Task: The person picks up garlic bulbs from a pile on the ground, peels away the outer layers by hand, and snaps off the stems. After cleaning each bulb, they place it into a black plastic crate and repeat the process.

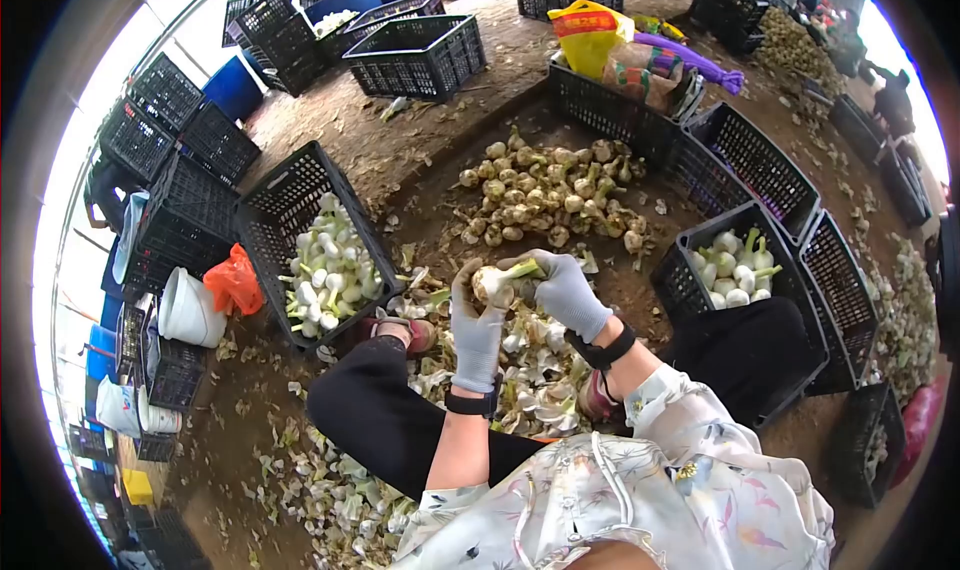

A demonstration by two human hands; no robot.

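Observation:
A garlic bulb (492,287) with brownish outer skin and a short green stem is held up between my two gloved hands. My left hand (474,322) has its fingers wrapped round the bulb. My right hand (568,295) is closed at the stem end, its thumb and fingers pinching there. Just beyond lies a heap of unpeeled garlic bulbs (560,192) on the soil. Peeled white garlic (330,275) fills part of a black crate (270,210) to the left. More white bulbs (735,268) sit in another black crate (690,295) to the right.
Peeled garlic skins (545,380) cover the ground between my feet. A white bucket (190,308) and an orange plastic bag (234,280) stand at the left near stacked black crates (190,210). A yellow bag (588,38) rests in a crate behind the heap. People are at the far right.

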